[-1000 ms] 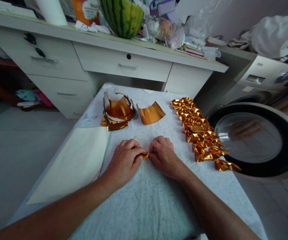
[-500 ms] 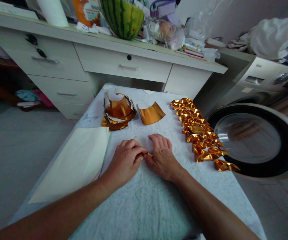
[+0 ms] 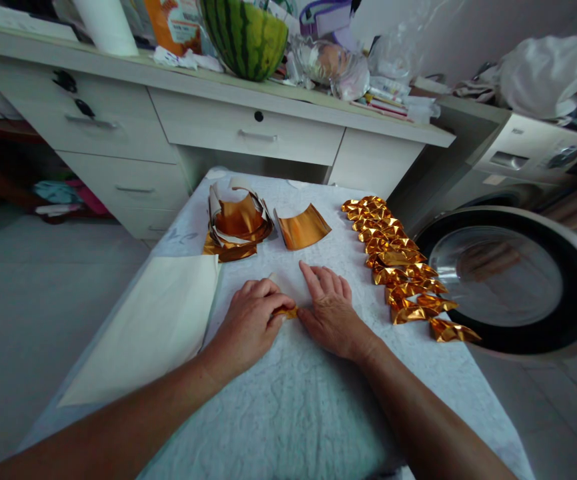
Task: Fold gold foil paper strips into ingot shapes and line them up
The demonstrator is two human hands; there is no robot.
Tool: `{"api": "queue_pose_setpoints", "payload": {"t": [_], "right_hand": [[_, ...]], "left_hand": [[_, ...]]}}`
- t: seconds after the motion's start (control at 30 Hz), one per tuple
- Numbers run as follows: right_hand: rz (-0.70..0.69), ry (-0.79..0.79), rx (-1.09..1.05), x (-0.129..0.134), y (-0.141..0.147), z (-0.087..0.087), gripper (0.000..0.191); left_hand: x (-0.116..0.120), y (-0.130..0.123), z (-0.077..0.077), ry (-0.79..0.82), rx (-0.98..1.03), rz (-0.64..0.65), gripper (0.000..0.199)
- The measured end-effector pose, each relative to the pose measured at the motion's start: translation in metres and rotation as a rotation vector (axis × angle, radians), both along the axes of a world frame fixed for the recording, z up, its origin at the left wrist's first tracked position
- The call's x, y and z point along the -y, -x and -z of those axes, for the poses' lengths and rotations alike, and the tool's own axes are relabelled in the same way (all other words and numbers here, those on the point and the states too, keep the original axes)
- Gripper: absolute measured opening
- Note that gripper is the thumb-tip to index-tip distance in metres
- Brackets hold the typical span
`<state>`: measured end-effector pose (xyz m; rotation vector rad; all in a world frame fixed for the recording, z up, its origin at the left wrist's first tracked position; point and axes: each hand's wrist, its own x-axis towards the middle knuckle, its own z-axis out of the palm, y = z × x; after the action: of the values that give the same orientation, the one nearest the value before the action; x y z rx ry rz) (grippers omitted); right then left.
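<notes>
My left hand [image 3: 254, 319] is closed on a small piece of gold foil paper [image 3: 288, 312], pinched at the middle of the cloth-covered table [image 3: 268, 413]. Just right of it, my right hand [image 3: 332, 313] lies flat with its fingers apart, the thumb at the foil's right end. A white sheet [image 3: 284, 285] shows partly between the hands. Beyond them are a curved gold sheet [image 3: 304, 228] and a curled stack of gold sheets [image 3: 241, 219]. Folded gold pieces [image 3: 401, 259] lie in a long row on the right.
A large white sheet [image 3: 153, 327] covers the table's left side. Behind stands a white desk [image 3: 288, 137] bearing a cut watermelon [image 3: 245, 37], bags and a white roll [image 3: 108, 27]. The washing machine's round door [image 3: 511, 280] hangs open beside the table's right edge.
My right hand has shifted slightly to the right with its fingers more spread, and more of the gold foil shows beside its thumb. My left hand has stayed nearly still.
</notes>
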<state>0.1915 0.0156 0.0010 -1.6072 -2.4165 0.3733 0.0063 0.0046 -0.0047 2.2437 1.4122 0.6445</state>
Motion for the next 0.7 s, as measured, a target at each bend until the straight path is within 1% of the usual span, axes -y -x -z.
{"api": "queue_pose_setpoints", "payload": {"t": [0.17,0.43,0.6,0.7], "right_hand": [[-0.011,0.037,0.017,-0.001,-0.007,-0.003,0.080],[-0.032,0.089,0.003,-0.003,-0.012,-0.009,0.080],[-0.008,0.144,-0.054,-0.007,-0.017,-0.011,0.088],[-0.015,0.141,-0.107,-0.008,-0.018,-0.013,0.081]], "left_hand": [[0.000,0.000,0.000,0.002,0.009,0.006,0.024],[0.000,0.001,0.001,0.003,0.022,0.012,0.025],[0.001,0.002,-0.001,0.007,0.040,0.027,0.025],[0.002,0.002,-0.001,0.000,0.056,0.016,0.027]]}}
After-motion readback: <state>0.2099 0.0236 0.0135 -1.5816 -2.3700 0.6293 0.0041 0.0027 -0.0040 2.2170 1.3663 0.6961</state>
